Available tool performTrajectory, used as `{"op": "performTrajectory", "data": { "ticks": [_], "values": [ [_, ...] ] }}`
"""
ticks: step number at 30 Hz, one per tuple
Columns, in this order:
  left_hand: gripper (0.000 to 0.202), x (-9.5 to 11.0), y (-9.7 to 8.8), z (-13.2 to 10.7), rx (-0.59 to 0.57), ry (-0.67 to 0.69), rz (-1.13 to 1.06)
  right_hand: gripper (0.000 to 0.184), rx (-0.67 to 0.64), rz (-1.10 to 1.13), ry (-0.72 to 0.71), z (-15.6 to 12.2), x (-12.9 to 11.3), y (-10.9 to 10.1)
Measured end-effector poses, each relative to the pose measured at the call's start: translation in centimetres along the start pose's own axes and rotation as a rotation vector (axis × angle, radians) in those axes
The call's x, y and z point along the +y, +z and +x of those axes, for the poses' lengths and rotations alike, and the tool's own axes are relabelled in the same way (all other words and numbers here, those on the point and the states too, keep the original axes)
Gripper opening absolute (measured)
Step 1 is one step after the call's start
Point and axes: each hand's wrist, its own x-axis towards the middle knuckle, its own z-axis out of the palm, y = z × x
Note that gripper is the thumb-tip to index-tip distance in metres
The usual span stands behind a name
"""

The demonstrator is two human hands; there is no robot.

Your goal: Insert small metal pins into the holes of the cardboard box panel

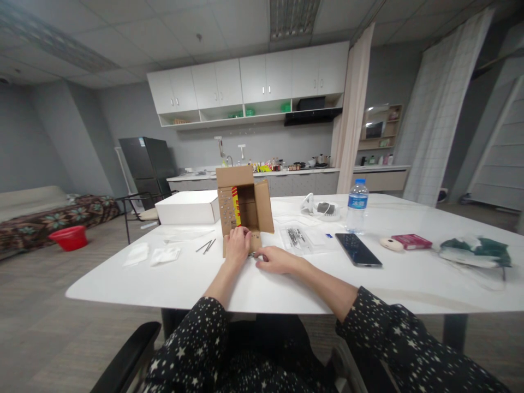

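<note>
An open cardboard box stands on the white table, its opening towards me and its flaps spread. Small shiny bits dot its left flap, and a red and yellow strip shows at the opening. My left hand is closed at the box's lower front edge, fingers bent over the cardboard; its fingertips are partly hidden. Just right of it, my right hand is closed in a pinch on a small metal tool, mostly covered by the fingers. Two or so thin metal tools lie left of the box.
Behind on the left is a white box; white tissues lie before it. Towards the right are a clear tray of metal pieces, a phone, a water bottle, a dark red box and a green-white bundle.
</note>
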Motion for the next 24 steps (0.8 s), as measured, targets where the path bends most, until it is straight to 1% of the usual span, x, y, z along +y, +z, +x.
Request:
{"op": "performTrajectory", "data": {
  "ticks": [3,6,8,10,15,17,21,24],
  "values": [
    [0.019,-0.01,-0.14,0.09,0.111,-0.002,-0.135,0.040,-0.008,-0.005,0.013,-0.01,-0.04,-0.01],
    [0.018,0.00,-0.21,0.00,0.147,-0.004,-0.278,0.039,-0.001,-0.007,0.003,0.00,0.07,0.04],
    [0.017,-0.04,-0.14,-0.14,0.126,-0.022,-0.377,0.039,0.002,-0.007,-0.007,0.02,0.16,0.08],
    [0.017,-0.15,0.02,-0.31,0.074,-0.040,-0.448,0.038,0.004,-0.005,-0.007,0.06,0.22,0.12],
    [0.018,-0.51,0.36,-0.62,-0.052,-0.025,-0.515,0.034,0.014,0.003,-0.007,0.21,0.46,0.33],
    [0.017,-0.51,0.33,-0.66,-0.070,-0.025,-0.531,0.034,0.020,0.003,-0.013,0.27,0.62,0.44],
    [0.015,-0.33,0.23,-0.65,-0.065,-0.042,-0.593,0.035,0.021,0.005,-0.016,0.35,0.86,0.59],
    [0.016,-0.40,0.36,-0.62,-0.065,-0.037,-0.625,0.035,0.016,0.013,-0.008,0.38,0.88,0.60]
  ]
}}
